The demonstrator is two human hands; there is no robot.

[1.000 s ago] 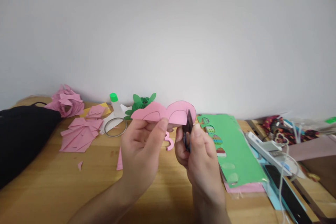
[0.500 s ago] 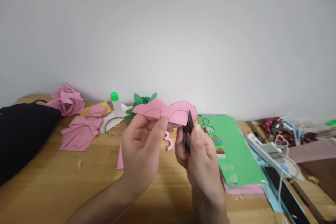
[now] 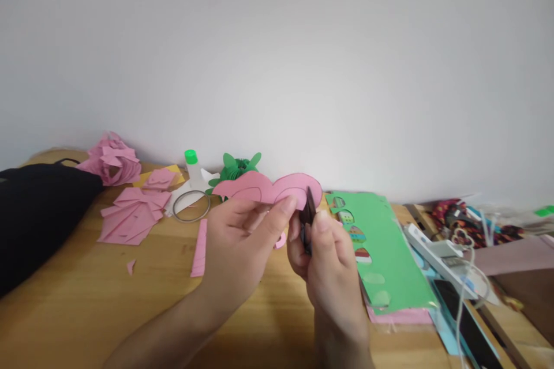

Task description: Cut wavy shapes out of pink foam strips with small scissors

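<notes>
Now the left hand [image 3: 236, 242] pinches a pink paper shape [image 3: 268, 189], thumb on the near side and fingers behind. It holds the shape up just above the wooden surface [image 3: 108, 300]. The right hand [image 3: 331, 259] is closed around small dark scissors [image 3: 308, 213]. The blades touch the right part of the pink shape, by a drawn curved line. The left thumb sits very near the blades, so they could nick it if they close. The thin paper could also bend or tear, or the cut could slip off the line, since only a pinch holds it. A green sheet [image 3: 389, 253] with holes lies just to the right. Pink scraps [image 3: 132, 216] and a glue bottle [image 3: 193, 168] are off to the left. Compared with half a second ago, the pink shape sits lower and lies flatter. The left thumb has slid along it toward the scissors, while the right hand is in nearly the same spot
</notes>
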